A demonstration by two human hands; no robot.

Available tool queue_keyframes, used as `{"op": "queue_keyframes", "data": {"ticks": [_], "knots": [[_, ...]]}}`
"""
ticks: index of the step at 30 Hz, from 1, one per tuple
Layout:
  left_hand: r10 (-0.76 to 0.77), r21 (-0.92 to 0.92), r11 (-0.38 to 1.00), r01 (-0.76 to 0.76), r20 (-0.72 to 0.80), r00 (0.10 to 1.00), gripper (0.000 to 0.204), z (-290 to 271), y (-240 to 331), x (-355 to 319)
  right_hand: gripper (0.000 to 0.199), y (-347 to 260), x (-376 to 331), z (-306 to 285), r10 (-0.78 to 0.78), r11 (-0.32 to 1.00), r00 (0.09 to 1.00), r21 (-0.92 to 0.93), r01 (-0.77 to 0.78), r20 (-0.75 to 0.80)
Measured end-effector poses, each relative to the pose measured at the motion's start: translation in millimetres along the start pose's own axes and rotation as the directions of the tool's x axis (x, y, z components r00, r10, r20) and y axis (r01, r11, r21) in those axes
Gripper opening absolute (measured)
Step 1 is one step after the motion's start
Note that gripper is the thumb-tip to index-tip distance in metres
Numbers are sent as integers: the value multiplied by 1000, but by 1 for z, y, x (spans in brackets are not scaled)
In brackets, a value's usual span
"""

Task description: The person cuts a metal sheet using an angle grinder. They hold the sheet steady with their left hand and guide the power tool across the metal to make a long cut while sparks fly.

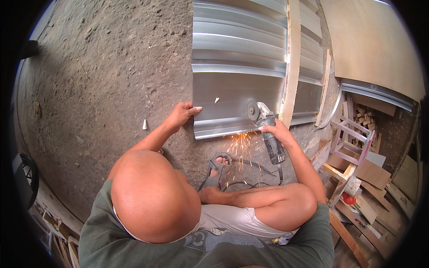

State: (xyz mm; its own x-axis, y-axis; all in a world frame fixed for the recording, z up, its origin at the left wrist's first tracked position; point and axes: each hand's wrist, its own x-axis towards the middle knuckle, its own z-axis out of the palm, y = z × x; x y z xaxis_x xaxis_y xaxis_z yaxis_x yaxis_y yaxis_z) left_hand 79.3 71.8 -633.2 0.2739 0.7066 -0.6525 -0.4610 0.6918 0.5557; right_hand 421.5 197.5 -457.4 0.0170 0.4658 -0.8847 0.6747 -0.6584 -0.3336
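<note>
Ribbed, silvery metal sheeting point(237, 87) lies on the ground in front of me. My right hand point(277, 132) is wrapped round the body of an angle grinder point(273, 145), whose disc point(252, 110) is over the flat part of the sheet near its lower ribs. Orange sparks point(241, 144) spray from the sheet's near edge down toward my sandalled foot point(220, 167). At the sheet's left edge, my left hand point(182, 114) pinches the metal between thumb and fingers. A small white pointed scrap point(217, 100) rests on the sheet.
A long wooden strip point(291, 62) lies across the sheeting, right of the grinder. The grinder's cord point(254, 184) trails near my foot. Plywood point(375, 40), a small pinkish stool frame point(353, 138) and scrap boards point(371, 178) stand at the right. Another white scrap point(145, 124) lies on the rough ground.
</note>
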Motion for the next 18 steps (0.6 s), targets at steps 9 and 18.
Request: {"op": "queue_keyframes", "data": {"ticks": [9,18], "knots": [[7,-22,1000,-7,13,1000,23,-2,-3,2,48,-9,-4,5,6,1000,1000,12,-6,8],[3,-11,1000,-3,-2,1000,22,0,-1,0,57,-8,3,4,-12,1000,1000,26,11,8]]}}
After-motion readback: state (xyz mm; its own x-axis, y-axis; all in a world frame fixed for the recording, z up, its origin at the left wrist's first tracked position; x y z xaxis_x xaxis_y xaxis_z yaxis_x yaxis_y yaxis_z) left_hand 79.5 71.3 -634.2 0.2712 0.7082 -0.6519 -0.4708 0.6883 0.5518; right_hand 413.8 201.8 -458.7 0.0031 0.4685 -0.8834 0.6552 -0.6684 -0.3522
